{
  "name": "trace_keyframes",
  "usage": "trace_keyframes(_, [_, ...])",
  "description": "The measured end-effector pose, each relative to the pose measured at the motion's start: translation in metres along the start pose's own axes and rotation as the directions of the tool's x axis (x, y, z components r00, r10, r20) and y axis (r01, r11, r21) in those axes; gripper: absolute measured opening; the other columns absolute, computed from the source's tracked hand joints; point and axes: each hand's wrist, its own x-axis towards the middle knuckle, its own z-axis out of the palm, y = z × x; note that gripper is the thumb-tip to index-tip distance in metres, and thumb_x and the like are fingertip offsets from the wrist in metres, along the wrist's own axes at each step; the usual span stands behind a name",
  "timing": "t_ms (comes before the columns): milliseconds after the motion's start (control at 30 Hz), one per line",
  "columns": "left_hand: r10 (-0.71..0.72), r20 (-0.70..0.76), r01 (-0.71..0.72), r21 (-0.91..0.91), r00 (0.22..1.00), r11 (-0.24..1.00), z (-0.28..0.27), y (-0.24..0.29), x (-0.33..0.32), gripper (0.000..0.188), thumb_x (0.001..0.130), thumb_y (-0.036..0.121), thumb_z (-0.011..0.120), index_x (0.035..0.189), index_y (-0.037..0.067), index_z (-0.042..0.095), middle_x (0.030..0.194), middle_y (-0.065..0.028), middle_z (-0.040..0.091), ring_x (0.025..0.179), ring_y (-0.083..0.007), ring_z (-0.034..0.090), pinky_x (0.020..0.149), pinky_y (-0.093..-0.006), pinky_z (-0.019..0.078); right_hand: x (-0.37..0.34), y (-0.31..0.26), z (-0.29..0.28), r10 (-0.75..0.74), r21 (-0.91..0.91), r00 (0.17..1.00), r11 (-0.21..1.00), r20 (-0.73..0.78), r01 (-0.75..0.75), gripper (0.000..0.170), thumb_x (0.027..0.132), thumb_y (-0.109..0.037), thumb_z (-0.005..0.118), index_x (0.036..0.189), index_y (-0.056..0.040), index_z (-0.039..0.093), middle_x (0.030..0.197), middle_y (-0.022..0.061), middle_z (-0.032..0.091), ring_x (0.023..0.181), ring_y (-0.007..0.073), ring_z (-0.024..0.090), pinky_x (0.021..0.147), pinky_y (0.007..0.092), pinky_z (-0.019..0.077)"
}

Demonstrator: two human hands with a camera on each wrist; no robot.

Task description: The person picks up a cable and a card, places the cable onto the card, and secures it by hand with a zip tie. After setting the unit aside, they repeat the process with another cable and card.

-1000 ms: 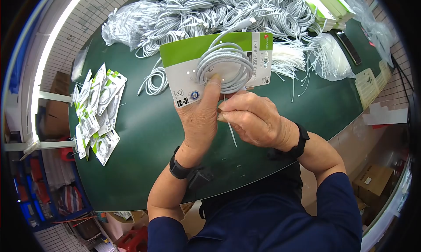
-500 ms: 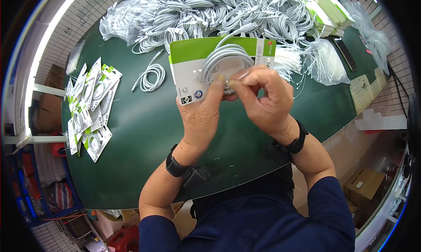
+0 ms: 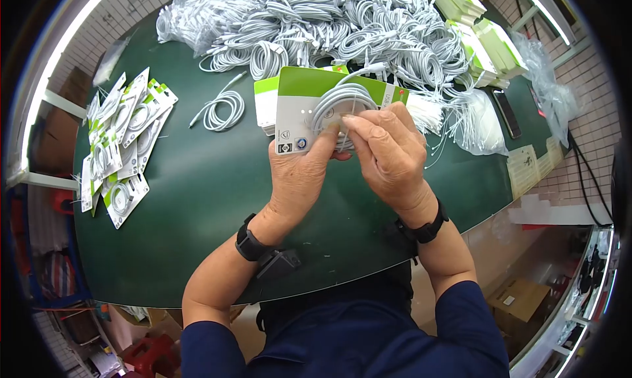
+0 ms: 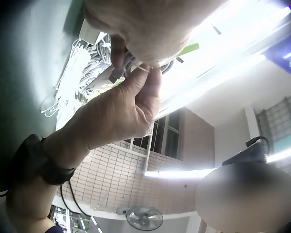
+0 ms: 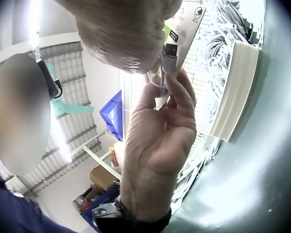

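Observation:
My left hand (image 3: 299, 170) grips a green and white cable package card (image 3: 293, 114), its thumb pressing a coiled light grey USB cable (image 3: 324, 107) against the front. At the coil my right hand (image 3: 392, 157) pinches a thin white cable tie (image 3: 353, 106), whose end sticks up above the fingertips. Both hands' fingertips are close together at the coil's lower part. In the right wrist view, the cable's USB-A plug (image 5: 170, 57) shows beside the card, just beyond the right fingertips. The left hand covers the card's lower edge.
A stack of cards (image 3: 264, 101) lies behind the held one, beside a single coiled cable (image 3: 225, 111). Finished-looking carded cables (image 3: 122, 134) are piled at left. A big cable heap (image 3: 309, 22), loose white ties (image 3: 424, 113), green-white card stacks (image 3: 497, 49) and a phone (image 3: 507, 114) lie farther back.
My right hand has moved up from below the card, where the tie's tail hung down, to the front of the coil. The left hand keeps its hold on card and cable.

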Motion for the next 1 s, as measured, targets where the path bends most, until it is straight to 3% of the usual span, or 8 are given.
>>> trace_keyframes(267, [0.026,0.019,-0.026,0.024,0.999,0.999,-0.002,0.003,-0.002,0.02,0.097,0.004,0.069,0.114,-0.007,0.069,0.099,-0.01,0.075,0.079,-0.0131,0.072,0.067,-0.0283,0.0622,0.001,-0.003,-0.012,-0.128,0.07,0.991,0.99,0.039,0.125,0.044,0.065,0.002,0.081,0.108,-0.0069,0.078,0.097,0.0028,0.065,0.079,0.0181,0.06,0.061,0.0279,0.0527])
trace_keyframes(400, [0.051,-0.012,-0.051,0.001,0.999,0.999,0.001,0.011,-0.004,0.02,0.095,0.003,0.069,0.113,-0.007,0.069,0.097,-0.0103,0.075,0.078,-0.013,0.071,0.067,-0.0281,0.0617,-0.003,-0.007,-0.017,-0.194,0.087,0.981,0.978,0.023,0.192,0.042,0.068,0.002,0.08,0.109,-0.0072,0.077,0.104,0.0066,0.069,0.085,0.0208,0.067,0.063,0.0276,0.0543])
trace_keyframes(633, [0.073,-0.009,-0.073,-0.003,0.997,0.997,0.0,0.014,-0.002,0.02,0.094,0.002,0.07,0.113,-0.007,0.068,0.098,-0.0105,0.074,0.079,-0.0127,0.071,0.064,-0.0283,0.0615,-0.004,-0.013,-0.021,-0.169,0.049,0.986,0.984,0.002,0.169,0.038,0.07,-0.001,0.081,0.107,-0.011,0.078,0.106,0.0024,0.074,0.083,0.0194,0.068,0.066,0.0306,0.0543])
trace_keyframes(1000, [0.053,-0.022,-0.055,-0.066,0.998,0.996,0.002,0.015,-0.002,0.02,0.096,0.001,0.067,0.114,-0.007,0.067,0.1,-0.0116,0.073,0.079,-0.0144,0.071,0.064,-0.0292,0.0618,-0.005,-0.008,-0.014,-0.144,0.085,0.989,0.986,-0.028,0.146,0.036,0.069,0.001,0.081,0.103,-0.0098,0.077,0.099,0.004,0.075,0.078,0.02,0.066,0.064,0.0304,0.053])
